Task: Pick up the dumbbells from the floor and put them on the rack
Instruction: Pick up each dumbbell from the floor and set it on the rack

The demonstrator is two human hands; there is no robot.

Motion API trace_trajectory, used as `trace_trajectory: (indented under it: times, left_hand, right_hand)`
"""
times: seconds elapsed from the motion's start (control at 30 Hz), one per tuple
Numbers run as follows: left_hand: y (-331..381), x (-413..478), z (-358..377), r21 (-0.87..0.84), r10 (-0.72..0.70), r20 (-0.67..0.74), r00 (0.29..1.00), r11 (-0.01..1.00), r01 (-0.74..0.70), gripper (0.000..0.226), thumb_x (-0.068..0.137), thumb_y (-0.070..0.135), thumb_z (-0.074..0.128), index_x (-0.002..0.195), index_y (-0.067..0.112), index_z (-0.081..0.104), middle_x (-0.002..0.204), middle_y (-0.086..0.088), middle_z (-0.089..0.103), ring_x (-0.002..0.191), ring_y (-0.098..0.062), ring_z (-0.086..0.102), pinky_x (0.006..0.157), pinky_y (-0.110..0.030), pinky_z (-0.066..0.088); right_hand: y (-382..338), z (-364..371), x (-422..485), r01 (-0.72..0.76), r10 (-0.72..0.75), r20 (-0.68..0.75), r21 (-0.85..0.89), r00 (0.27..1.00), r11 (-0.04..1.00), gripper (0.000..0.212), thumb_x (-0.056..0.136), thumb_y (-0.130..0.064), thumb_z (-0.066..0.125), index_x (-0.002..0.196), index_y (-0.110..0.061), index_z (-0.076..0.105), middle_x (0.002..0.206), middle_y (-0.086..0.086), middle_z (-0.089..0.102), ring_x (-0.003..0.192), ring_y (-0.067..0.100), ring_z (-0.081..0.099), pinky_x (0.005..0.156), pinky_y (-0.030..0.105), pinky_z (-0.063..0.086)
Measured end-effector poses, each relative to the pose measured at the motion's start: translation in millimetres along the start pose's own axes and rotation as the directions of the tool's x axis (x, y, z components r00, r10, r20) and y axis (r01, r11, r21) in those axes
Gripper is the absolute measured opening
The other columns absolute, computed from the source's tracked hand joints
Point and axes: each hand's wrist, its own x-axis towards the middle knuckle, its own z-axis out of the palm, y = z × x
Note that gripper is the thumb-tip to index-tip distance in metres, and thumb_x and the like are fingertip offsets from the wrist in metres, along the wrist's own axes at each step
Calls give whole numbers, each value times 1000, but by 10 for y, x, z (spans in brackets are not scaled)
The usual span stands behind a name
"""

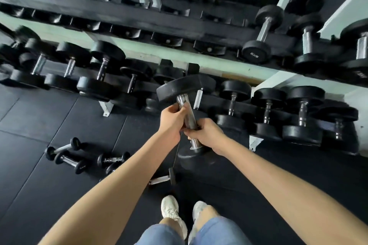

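I hold a large black dumbbell (175, 89) with a chrome handle off the floor, tilted, in front of the lowest rack shelf. My left hand (171, 120) grips the upper part of the handle. My right hand (206, 133) grips the lower part, just above the near head. The far head points at a gap in the bottom row of the rack (139, 23). Several small dumbbells (63, 148) lie on the black floor at lower left, and another small dumbbell (164, 178) lies just ahead of my feet.
The rack has three tiers; the bottom row holds several big dumbbells (302, 113) left and right of the gap, the middle tier a few at the right (263, 34) beside empty cradles. White rack feet (106, 108) stand on the floor mats. My shoes (171, 210) are below.
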Motion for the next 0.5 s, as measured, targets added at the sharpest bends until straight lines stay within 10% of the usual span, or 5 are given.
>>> trace_trajectory:
  times: [0.5]
  left_hand:
    - [1344,1484,921,107,42,134,990,993,-56,18,89,18,65,71,19,61,78,-4,65,85,-26,64,86,-43,54]
  right_hand:
    - [-618,-1054,1562,99,-63,-191,185,980,978,29,68,-44,66,83,-20,71,79,-1,74,80,20,70,85,48,54]
